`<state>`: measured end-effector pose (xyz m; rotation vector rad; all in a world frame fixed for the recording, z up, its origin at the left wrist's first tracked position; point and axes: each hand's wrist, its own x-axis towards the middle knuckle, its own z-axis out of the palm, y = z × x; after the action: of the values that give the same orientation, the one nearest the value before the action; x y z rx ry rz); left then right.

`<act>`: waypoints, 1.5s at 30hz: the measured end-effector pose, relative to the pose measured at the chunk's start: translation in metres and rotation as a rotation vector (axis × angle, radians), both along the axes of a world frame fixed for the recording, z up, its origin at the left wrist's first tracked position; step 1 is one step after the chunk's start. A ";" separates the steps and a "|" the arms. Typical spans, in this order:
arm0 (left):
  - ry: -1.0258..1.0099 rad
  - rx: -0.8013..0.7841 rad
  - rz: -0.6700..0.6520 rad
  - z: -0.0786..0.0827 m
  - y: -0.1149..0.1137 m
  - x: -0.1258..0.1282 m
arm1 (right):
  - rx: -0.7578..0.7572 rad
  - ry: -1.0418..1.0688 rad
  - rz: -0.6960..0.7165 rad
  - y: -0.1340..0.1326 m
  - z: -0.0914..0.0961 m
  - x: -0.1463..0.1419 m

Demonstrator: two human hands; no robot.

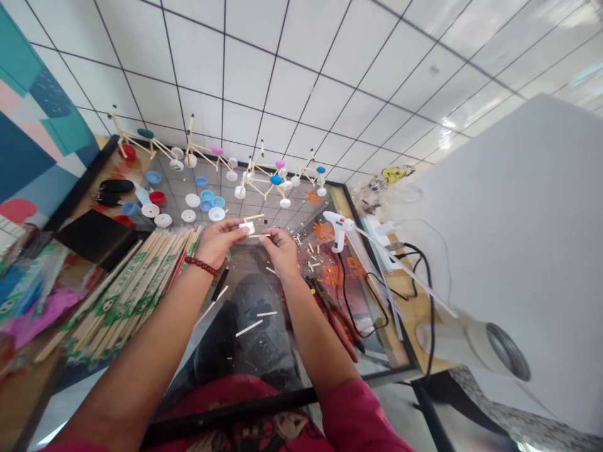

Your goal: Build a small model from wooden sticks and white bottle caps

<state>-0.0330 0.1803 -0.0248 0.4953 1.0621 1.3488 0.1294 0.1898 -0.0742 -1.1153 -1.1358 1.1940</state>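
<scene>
My left hand (221,238), with a red bead bracelet on its wrist, pinches a small white bottle cap (247,226) that has a short wooden stick poking up from it. My right hand (279,249) is closed beside it, its fingers pinching a thin wooden stick (260,236) whose tip points at the cap. Both hands hover over a glass table top (257,351) strewn with cut stick pieces.
Stick-and-cap models (264,179) stand at the table's far edge, with loose coloured caps (188,201) before them. Packs of wrapped chopsticks (132,282) lie on the left. A white glue gun (340,227) with black cable, and red-handled pliers (336,320), are on the right.
</scene>
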 end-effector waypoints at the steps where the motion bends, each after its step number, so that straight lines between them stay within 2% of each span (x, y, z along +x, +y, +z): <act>1: -0.003 0.000 0.000 0.000 0.000 0.000 | 0.006 0.007 0.006 0.000 0.000 0.000; 23: 0.001 0.011 0.010 -0.006 0.002 -0.001 | 0.013 0.025 0.028 -0.002 0.004 0.003; 29: 0.020 0.030 0.001 -0.008 0.002 -0.001 | 0.075 -0.029 0.048 -0.003 0.006 0.003; 45: -0.005 0.014 0.018 -0.004 0.001 0.000 | 0.028 0.007 -0.031 -0.001 0.005 0.001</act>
<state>-0.0329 0.1814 -0.0287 0.4933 1.0560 1.3732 0.1305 0.1884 -0.0693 -1.1033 -1.1231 1.1544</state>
